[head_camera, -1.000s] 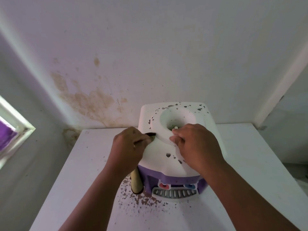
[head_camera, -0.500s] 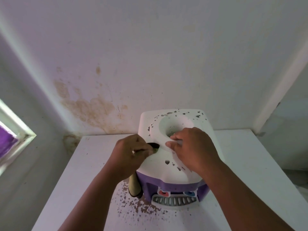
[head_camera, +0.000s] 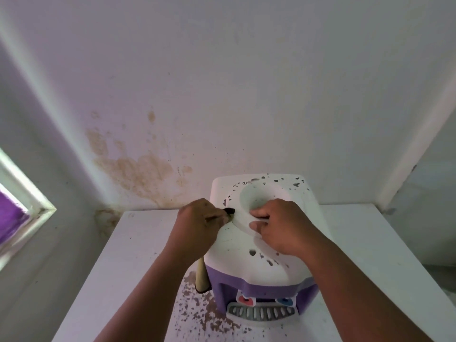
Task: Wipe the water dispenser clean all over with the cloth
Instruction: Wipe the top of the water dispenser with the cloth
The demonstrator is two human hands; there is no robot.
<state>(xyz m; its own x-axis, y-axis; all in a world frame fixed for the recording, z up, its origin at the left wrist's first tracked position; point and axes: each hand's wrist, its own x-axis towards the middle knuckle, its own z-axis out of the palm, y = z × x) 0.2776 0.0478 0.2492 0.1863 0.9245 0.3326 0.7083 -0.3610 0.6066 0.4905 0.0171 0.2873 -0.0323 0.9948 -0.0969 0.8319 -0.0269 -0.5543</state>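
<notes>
Compared with the frame half a second earlier, the left hand has shifted slightly toward the rear of the unit, and the dark tip of the tool now meets the white top at its left edge rather than further forward; the right hand has stayed at the front rim of the round well. The left hand is curled around the tool, whose pale wooden handle projects below the wrist. The right hand's fingers are bent and pressed onto the rim; whether they pinch a cloth cannot be determined. The water dispenser stands on the white table, against the stained wall. Its top is white with dark flakes at the rear and front; its body is purple, with a red and a blue tap and a grey drip grille. Brown debris lies on the table just in front of and left of the base.
</notes>
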